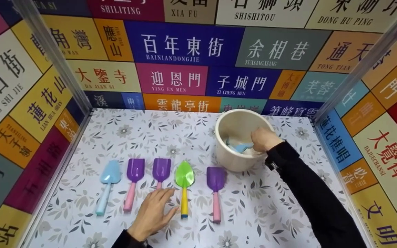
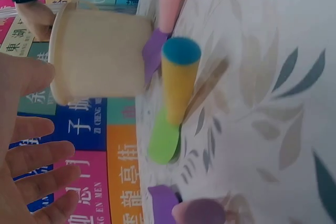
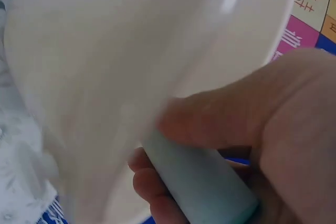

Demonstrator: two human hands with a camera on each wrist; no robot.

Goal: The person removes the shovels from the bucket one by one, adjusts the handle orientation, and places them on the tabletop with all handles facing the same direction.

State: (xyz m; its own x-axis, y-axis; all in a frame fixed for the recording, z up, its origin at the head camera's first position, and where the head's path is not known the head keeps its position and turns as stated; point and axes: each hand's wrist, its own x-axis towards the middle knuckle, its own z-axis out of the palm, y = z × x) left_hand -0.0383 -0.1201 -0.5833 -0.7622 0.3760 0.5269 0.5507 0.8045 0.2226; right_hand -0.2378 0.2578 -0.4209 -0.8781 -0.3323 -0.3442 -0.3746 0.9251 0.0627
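Inside the cream bucket (image 1: 234, 160), my right hand (image 1: 265, 138) grips a light blue handle (image 3: 197, 177), its fingers curled round it in the right wrist view. A light blue toy shovel (image 1: 241, 148) shows at the bucket's bottom. With fingers spread, my left hand (image 1: 155, 212) hovers at the handle of a purple shovel (image 1: 161, 168) and holds nothing. Just right of that hand lies a green shovel (image 1: 184, 174) with a yellow handle. Another purple shovel (image 1: 215, 177) with a pink handle lies below the bucket.
Farther left lie a purple shovel (image 1: 135, 168) with a pink handle and a light blue shovel (image 1: 110, 172). The table (image 1: 91, 148) has a leaf-patterned cover. Panels with street names (image 1: 181, 81) wall it in at the back and sides.
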